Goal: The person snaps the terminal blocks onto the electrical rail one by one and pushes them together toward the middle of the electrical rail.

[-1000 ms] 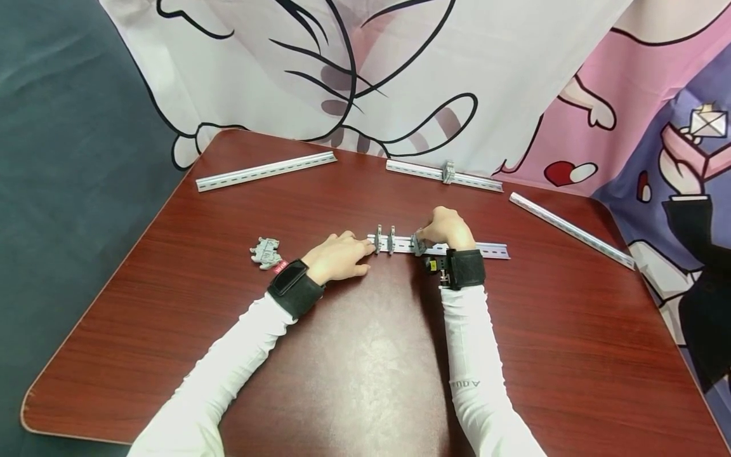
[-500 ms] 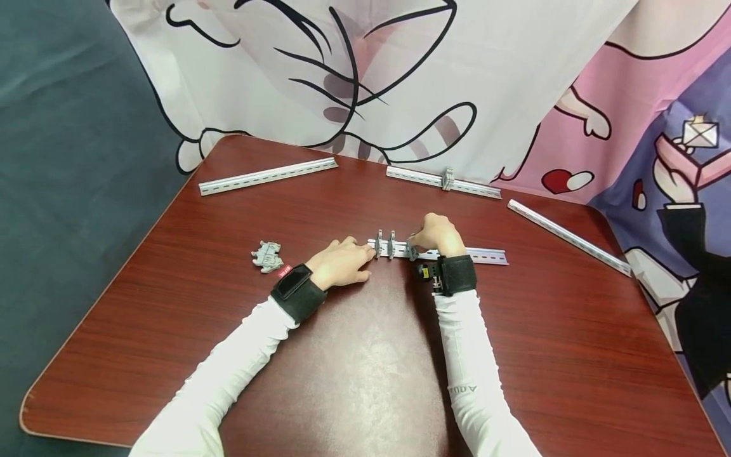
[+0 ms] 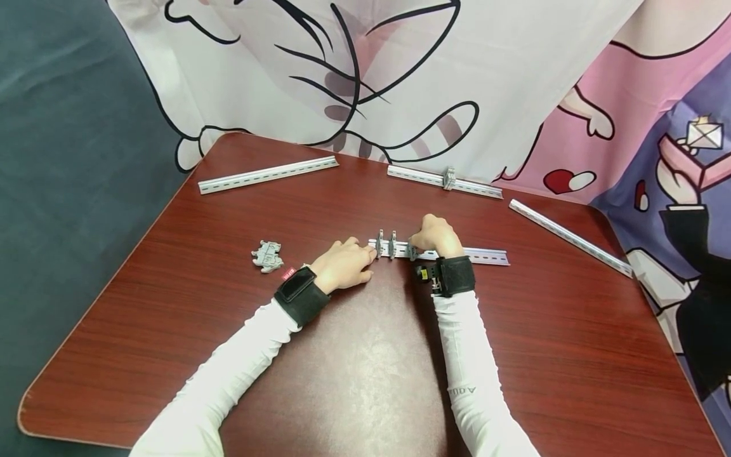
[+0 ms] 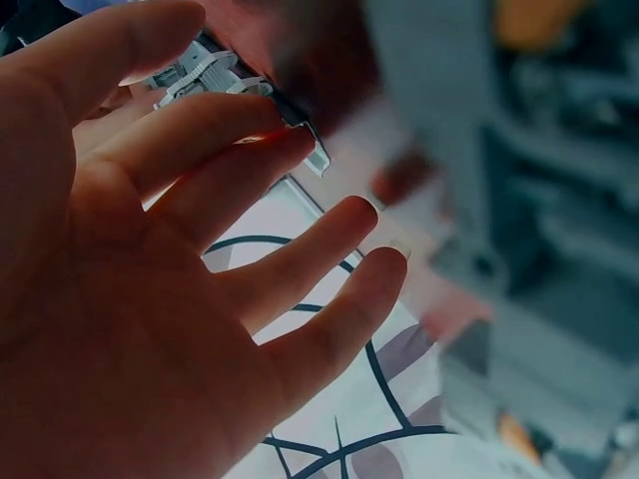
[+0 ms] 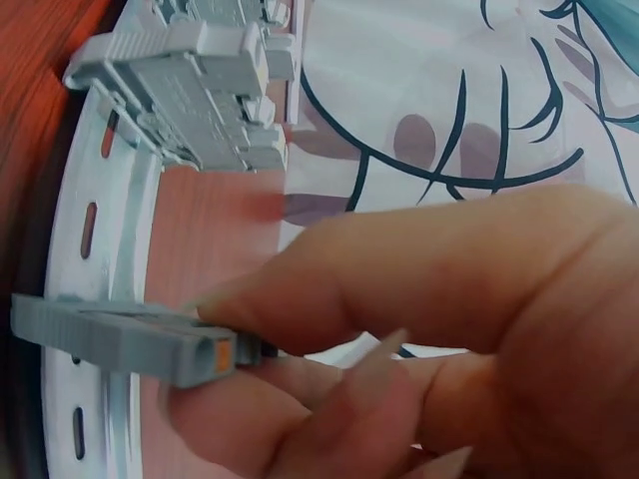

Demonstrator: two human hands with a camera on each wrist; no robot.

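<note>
Surface: dark red wooden table (image 3: 365,381), cartoon-print curtain (image 3: 457,76) hanging at 12 o'clock behind it
Left hand (image 3: 341,265): rests at the 9 o'clock end of the near rail (image 3: 485,256), fingers spread and fairly straight, tips against the rail end; it holds nothing and has barely moved over the last second
Right hand (image 3: 435,236): thumb and fingers pinch a grey terminal block (image 5: 130,339) with a small orange tab, held across the near rail
Change: over the last second the right hand has slid along the rail toward 9 o'clock, carrying the block closer to the 2 mounted blocks (image 3: 386,244)
Meaning: the block looks close to joining its neighbours; whether it is fully clipped on cannot be told
Loose blocks (image 3: 266,255): small grey cluster at 9 o'clock of the left hand, apart from it, untouched
Far left rail (image 3: 268,172): at 11 o'clock, bare
Far middle rail (image 3: 444,180): at 12 o'clock, 1 block on it
Far right rail (image 3: 571,238): at 2 o'clock, bare
</note>
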